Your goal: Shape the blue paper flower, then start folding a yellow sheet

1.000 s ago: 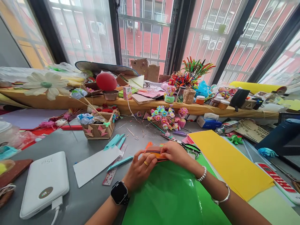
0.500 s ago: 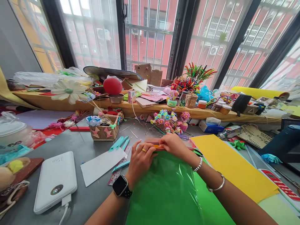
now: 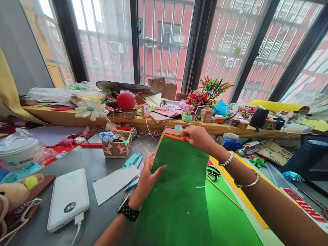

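Observation:
A clear plastic packet of coloured paper (image 3: 179, 191) stands tilted up in front of me, a green sheet foremost and orange and red edges showing at its top. My left hand (image 3: 148, 181) grips its left edge, thumb across the front and fingers mostly hidden behind. At the top edge, my right hand (image 3: 196, 138) pinches the packet near its right corner. Right of the packet lie green-handled scissors (image 3: 213, 173) and a thin wooden stick (image 3: 224, 193) on a bright green sheet (image 3: 230, 225). A white paper strip (image 3: 115, 184) is left of my left hand.
A white power bank (image 3: 68, 200) with a cable lies at left. Behind it stands a cardboard box (image 3: 116, 149) with star shapes. Yellow paper (image 3: 256, 208) lies at right, by a red and white object (image 3: 304, 206). A crowded ledge (image 3: 143, 128) runs below the windows.
The packet's top has risen and now stands higher. My left hand has moved from the top edge down to the left side. The scissors and stick have come into fuller view.

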### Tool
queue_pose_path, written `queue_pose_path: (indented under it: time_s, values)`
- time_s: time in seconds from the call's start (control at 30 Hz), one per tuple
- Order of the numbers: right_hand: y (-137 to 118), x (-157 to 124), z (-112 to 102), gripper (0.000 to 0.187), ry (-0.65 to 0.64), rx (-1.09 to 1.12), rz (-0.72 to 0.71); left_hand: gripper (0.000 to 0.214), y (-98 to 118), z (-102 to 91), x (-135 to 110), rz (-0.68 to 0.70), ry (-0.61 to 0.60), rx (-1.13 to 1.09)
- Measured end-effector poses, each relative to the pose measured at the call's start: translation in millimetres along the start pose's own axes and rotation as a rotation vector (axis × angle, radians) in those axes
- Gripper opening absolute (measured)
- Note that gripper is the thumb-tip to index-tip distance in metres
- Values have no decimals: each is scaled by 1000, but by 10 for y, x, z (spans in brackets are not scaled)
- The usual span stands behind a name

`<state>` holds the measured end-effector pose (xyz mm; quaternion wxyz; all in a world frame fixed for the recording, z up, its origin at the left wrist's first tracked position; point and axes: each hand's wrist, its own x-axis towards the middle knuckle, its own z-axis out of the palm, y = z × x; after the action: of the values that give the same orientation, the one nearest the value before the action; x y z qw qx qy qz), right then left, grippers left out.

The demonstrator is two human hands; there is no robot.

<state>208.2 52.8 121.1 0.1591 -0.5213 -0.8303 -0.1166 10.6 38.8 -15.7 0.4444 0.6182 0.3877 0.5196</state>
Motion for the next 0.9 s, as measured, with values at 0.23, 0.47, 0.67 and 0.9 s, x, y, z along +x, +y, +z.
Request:
queue_pose_path:
  time_s: [0.23,0.47,0.67,0.9]
  values:
    - [-58,90,-541,11,129,-51,-66,40,258,-25,0,-95,-69,-86]
    - [-151,222,-878,11,253,-81,-79,34,292,-2,-10,-226,-124,-220]
    - [-129,306,-1129,8,483,-60,-69,34,238,-21,-10,-244,-123,-231]
    - [-85,248,-1769,12,881,-79,-27,32,168,-15,-33,-211,-115,-132]
